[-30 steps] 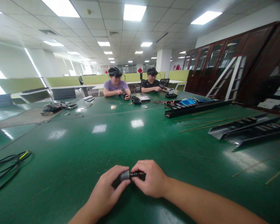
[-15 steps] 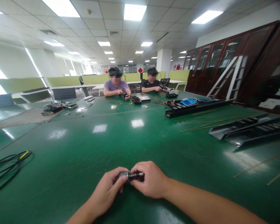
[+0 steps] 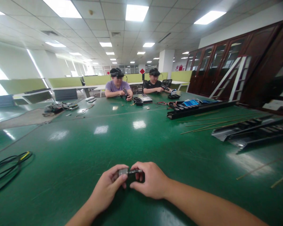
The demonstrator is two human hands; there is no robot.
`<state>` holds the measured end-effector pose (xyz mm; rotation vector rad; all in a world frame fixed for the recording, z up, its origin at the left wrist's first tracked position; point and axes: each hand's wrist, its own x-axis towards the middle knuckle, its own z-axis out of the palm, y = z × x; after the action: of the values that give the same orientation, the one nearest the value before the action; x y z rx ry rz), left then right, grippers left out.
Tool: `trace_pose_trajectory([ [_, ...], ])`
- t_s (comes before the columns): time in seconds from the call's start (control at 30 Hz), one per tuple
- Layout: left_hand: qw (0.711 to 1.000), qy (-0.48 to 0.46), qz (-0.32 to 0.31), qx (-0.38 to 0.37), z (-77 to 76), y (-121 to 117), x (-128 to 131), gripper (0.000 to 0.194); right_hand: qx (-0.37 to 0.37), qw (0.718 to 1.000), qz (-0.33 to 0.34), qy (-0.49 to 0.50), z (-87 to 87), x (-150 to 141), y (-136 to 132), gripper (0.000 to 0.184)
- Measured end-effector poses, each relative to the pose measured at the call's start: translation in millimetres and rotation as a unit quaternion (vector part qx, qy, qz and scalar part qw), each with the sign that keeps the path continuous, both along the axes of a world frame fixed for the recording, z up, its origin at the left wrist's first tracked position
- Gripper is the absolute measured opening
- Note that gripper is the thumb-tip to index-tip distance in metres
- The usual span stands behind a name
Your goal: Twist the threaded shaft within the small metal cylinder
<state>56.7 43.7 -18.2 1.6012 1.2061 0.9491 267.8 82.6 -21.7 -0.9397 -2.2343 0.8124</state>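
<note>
Between finger and thumb, my left hand [image 3: 112, 185] grips the silver cylindrical end of a small metal part with a dark ridged shaft [image 3: 132, 172]. The part lies roughly level, its thin tip pointing right, just above the green tabletop. My right hand [image 3: 149, 180] curves around the tip end. Its thumb is apart from the shaft and from the curled fingers, leaving a gap. Whether a right fingertip touches the tip is hard to see.
A green table [image 3: 85, 175] spreads ahead. Coiled black cable [image 3: 11, 166] lies left; black metal channels [image 3: 257, 133] and thin rods [image 3: 209, 124] lie right. Two people [image 3: 118, 88] sit across, holding tools. A stepladder [image 3: 235, 78] stands beyond the table.
My right thumb has come away from the shaft and the right hand has loosened, so more of the shaft shows. The part has risen slightly in my left hand.
</note>
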Motion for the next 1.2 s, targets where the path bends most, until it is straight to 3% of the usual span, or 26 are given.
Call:
trace_pose_trajectory([
  [0.17, 0.999, -0.018, 0.022, 0.041, -2.7, -0.7, -2.9, 0.029, -0.038, 0.999, -0.013, 0.031, -5.0, -0.6, 4.6, 0.046],
  [0.47, 0.995, 0.012, 0.006, 0.102, -1.5, -1.3, -3.9, 0.02, 0.01, 0.999, 0.009, 0.034, -5.0, -0.6, 3.5, 0.021],
  [0.83, 0.984, 0.043, 0.043, 0.166, -5.9, -0.5, -4.8, 0.021, 0.066, 0.996, 0.02, 0.064, -5.9, -0.3, 5.5, 0.013],
  [1.2, 0.975, 0.096, 0.059, 0.192, -2.1, -5.4, 0.9, 0.019, 0.068, 0.996, 0.019, 0.062, -7.8, 0.1, 6.3, 0.011],
])
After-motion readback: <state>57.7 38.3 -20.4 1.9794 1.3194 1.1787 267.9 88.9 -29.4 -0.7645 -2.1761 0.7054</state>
